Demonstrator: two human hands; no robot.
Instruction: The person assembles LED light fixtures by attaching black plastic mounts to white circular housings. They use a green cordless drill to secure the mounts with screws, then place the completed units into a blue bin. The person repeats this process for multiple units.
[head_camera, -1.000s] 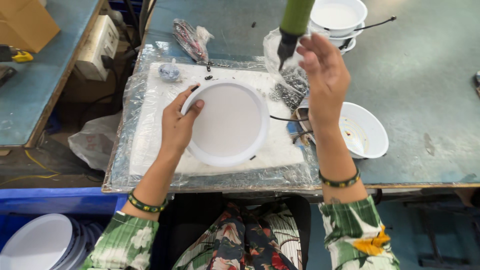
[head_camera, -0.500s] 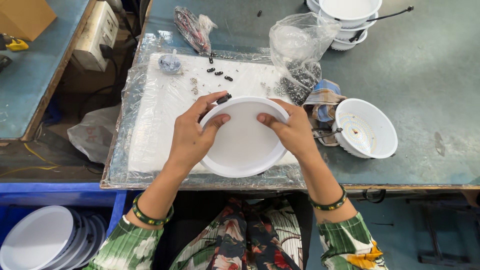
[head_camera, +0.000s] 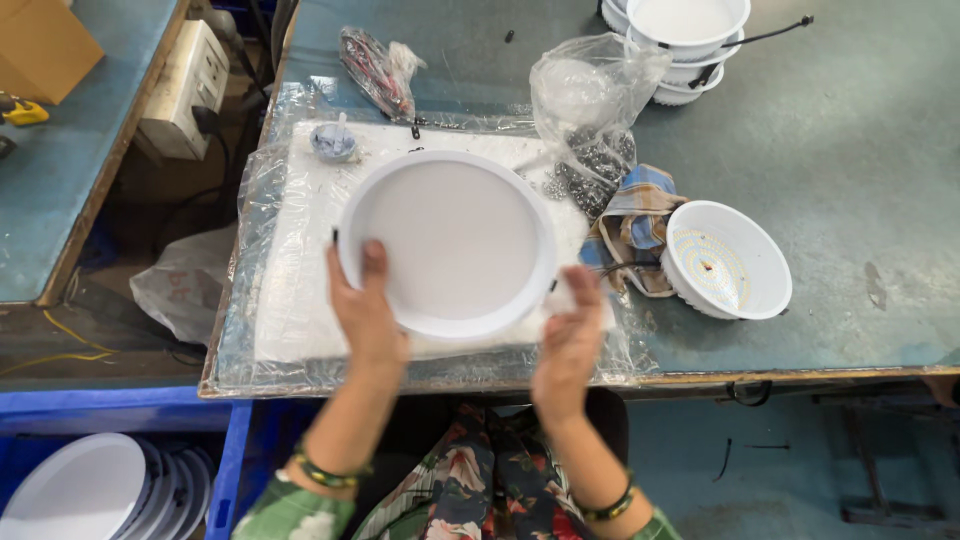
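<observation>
Currently, the round white lamp cover (head_camera: 448, 243) lies on the plastic-wrapped white pad (head_camera: 290, 300) on the table (head_camera: 850, 150), its smooth diffuser face up. Being circular, it has no long axis; its central axis points upward toward the camera. The left hand (head_camera: 368, 318) has its grip closed on the near-left rim, thumb over the face. The right hand (head_camera: 572, 340) is open, flat against the near-right rim. An open LED housing (head_camera: 727, 259) sits apart to the right, judged not yet covered.

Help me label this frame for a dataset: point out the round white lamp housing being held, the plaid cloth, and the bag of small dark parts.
round white lamp housing (head_camera: 450, 240), head view, on its flat white centre.
plaid cloth (head_camera: 632, 215), head view, on its blue checked fold.
bag of small dark parts (head_camera: 592, 165), head view, on the dark parts inside.
</observation>
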